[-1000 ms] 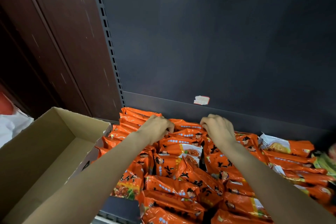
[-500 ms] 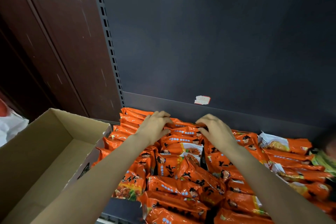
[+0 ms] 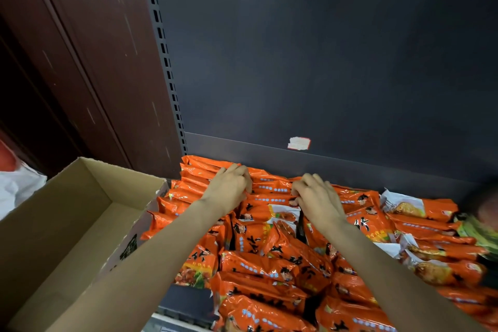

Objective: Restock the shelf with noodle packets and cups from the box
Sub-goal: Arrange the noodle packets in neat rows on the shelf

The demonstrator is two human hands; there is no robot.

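Note:
Several orange noodle packets [image 3: 272, 264] lie packed across the dark shelf [image 3: 188, 302]. My left hand [image 3: 229, 187] and my right hand [image 3: 314, 197] both reach to the back row, fingers curled over the ends of a stack of orange packets [image 3: 270, 187] standing on edge near the shelf's back wall. The left hand grips the stack's left end, the right hand its right end. A brown cardboard box [image 3: 75, 224] stands open at the left, its visible inside bare.
A dark back panel [image 3: 323, 62] with a torn white sticker [image 3: 299, 142] rises behind the shelf. A slotted upright [image 3: 164, 56] and a reddish-brown wall [image 3: 80, 62] stand at the left. White plastic [image 3: 16, 186] lies beyond the box. A green packet [image 3: 482, 232] shows at the right edge.
Both hands have moved slightly farther back and closer to the shelf wall, pressing the back stack of packets together. The box has not moved.

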